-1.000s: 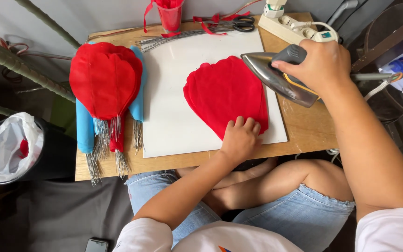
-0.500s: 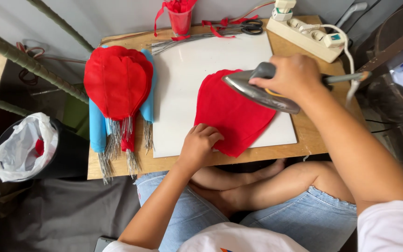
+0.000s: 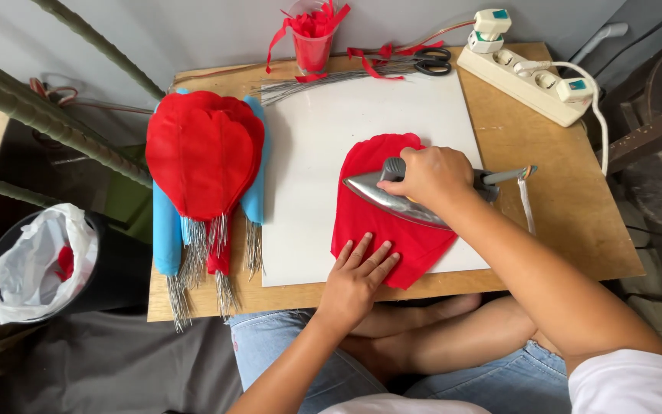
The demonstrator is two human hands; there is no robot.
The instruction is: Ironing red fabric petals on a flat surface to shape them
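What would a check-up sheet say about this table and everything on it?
Surface: small wooden table with a white board laid on it.
Job's things: red petal-shaped cloth lies flat on the board; metal iron rests on it.
Clutter: stack of red cloth petals on blue rolls, bundle of wires, scissors, red cup of scraps.
Hands: left hand flat on the cloth's lower edge; right hand grips the iron's handle.
Cables: iron's cord trails on the table; white power strip with plugs in it.
Surroundings: bin with white bag at the side; grey wall behind.
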